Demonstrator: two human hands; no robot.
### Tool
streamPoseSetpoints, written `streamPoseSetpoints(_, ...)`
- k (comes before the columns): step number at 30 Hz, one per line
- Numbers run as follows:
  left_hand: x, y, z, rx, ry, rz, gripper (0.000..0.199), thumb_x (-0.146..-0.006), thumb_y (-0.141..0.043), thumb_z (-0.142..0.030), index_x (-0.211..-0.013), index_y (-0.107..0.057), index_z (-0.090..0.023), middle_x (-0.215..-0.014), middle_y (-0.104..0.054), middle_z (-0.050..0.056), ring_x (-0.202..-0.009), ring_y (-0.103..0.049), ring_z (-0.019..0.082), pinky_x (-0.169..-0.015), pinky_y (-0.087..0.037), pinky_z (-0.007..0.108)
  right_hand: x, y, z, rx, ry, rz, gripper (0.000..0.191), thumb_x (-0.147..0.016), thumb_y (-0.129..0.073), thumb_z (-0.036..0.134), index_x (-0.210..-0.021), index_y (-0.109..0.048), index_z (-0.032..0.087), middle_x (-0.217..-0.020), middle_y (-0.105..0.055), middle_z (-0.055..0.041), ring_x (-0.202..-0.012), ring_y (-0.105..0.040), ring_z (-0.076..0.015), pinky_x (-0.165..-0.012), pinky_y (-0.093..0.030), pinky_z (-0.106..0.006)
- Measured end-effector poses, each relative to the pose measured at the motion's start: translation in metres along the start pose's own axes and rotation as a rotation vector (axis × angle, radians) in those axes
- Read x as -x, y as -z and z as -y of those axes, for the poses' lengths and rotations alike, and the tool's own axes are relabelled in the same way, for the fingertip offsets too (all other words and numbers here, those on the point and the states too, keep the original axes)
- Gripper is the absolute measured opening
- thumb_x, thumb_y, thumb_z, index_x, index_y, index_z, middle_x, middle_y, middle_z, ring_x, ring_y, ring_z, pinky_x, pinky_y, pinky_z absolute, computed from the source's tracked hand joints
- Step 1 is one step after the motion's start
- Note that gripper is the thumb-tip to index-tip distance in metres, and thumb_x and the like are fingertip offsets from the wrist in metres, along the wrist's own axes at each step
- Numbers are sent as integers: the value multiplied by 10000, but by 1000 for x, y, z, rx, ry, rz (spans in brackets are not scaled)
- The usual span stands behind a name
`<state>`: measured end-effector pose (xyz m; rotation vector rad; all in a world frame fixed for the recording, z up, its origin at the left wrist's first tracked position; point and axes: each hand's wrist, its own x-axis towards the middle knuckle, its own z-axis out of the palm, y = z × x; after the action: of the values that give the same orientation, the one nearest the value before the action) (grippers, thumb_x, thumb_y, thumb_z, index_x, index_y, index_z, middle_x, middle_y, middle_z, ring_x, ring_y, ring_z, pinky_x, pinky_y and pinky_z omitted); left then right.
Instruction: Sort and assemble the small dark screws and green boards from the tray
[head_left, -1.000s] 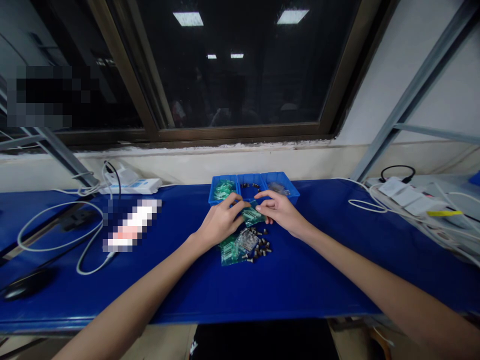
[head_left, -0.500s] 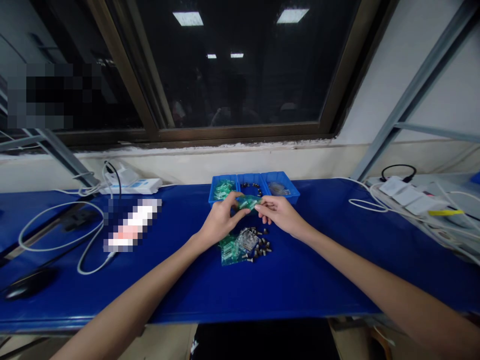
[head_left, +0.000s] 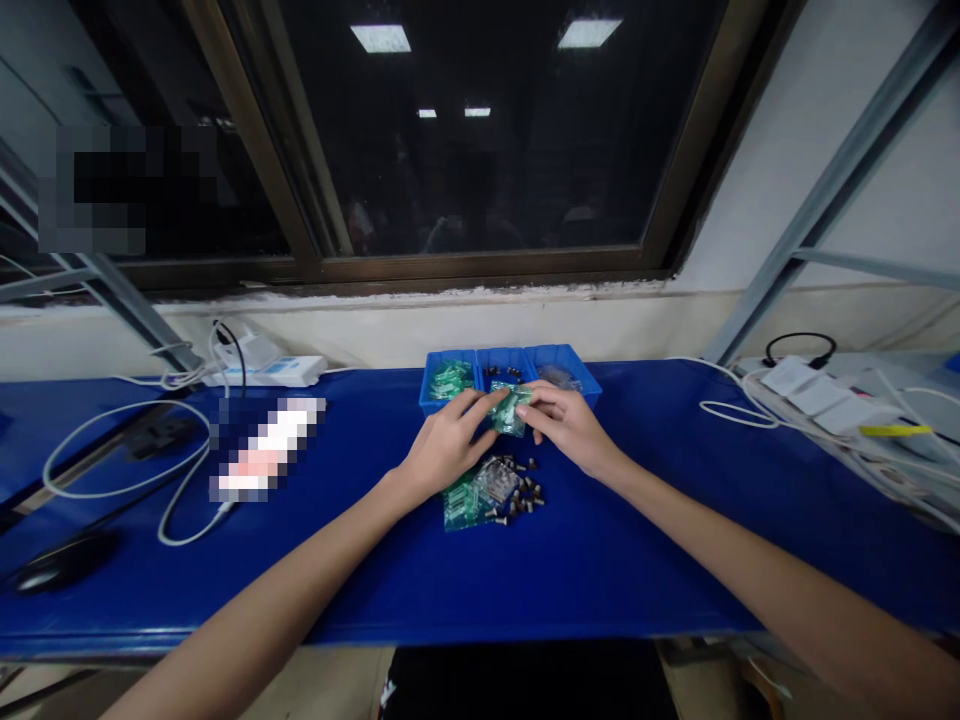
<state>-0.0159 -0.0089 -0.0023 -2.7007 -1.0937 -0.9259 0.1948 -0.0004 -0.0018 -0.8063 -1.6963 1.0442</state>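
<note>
A small green clear plastic bag (head_left: 508, 414) is held up above the table between my hands, just in front of the blue trays. My right hand (head_left: 566, 425) pinches its right side, thumb on the near face. On the other side, my left hand (head_left: 448, 443) has its index finger at the bag's upper left edge and its thumb by the lower left edge. Below them lie another green plastic bag (head_left: 466, 502), a clear bag of small parts (head_left: 497, 480) and several loose screws (head_left: 531, 492). What the raised bag contains is too small to make out.
Three joined blue compartments stand behind my hands: green bags in the left tray (head_left: 451, 378), dark-headed screws in the middle tray (head_left: 504, 358), clear bags in the right tray (head_left: 564, 356). Cables and a power strip (head_left: 285, 371) lie left, a black mouse (head_left: 67, 562) near left, white adapters (head_left: 825, 395) right.
The green bag, earlier stretched sideways between both hands, now hangs more upright and shows its flat face. My left fingers have shifted along its left edge. The view has moved slightly.
</note>
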Motion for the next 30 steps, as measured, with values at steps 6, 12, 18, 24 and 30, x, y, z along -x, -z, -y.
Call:
streamPoseSetpoints(6,0,-3,1,-34,-39,-48,400,-973,-479,-251,-1371,-469,-207,-1147,-567,105,-1066,-583,227,-828,-567,371,1,0,7,-45,28,52,213,-879,-608,378,-828,-639,173,-1299,-534,-108,-767,-601,-144,-535,-520,-262)
streamPoseSetpoints(12,0,-7,3,-5,1,-138,338,-989,-475,-293,-1294,-522,-157,-928,-638,70,-839,-614,183,-758,-561,342,1,1,0,-11,-18,44,217,-903,-584,378,-1003,-632,191,-835,-640,-48,-637,-579,-138,-502,-460,-253)
streamPoseSetpoints(18,1,-4,-3,19,24,-97,579,-954,-526,-299,-1475,-289,-213,-1162,-614,116,-872,-639,188,-763,-580,347,-1,2,-7,-39,-39,-26,269,-861,-559,261,-1118,-607,200,-980,-630,-73,-658,-609,-136,-460,-435,-236)
streamPoseSetpoints(24,1,-3,-5,65,-30,-108,343,-994,-458,-270,-1329,-453,-201,-1084,-618,81,-1000,-625,185,-837,-574,340,-2,1,-10,10,-73,8,313,-817,-527,169,-1122,-582,211,-1070,-651,-75,-573,-612,-107,-432,-393,-231)
streamPoseSetpoints(30,1,-4,-4,103,-11,-129,551,-963,-493,-237,-1470,-280,-203,-1133,-602,97,-966,-634,187,-796,-589,318,4,-6,-11,297,56,39,131,-912,-544,270,-1013,-602,209,-825,-661,-29,-580,-605,-149,-581,-491,-303)
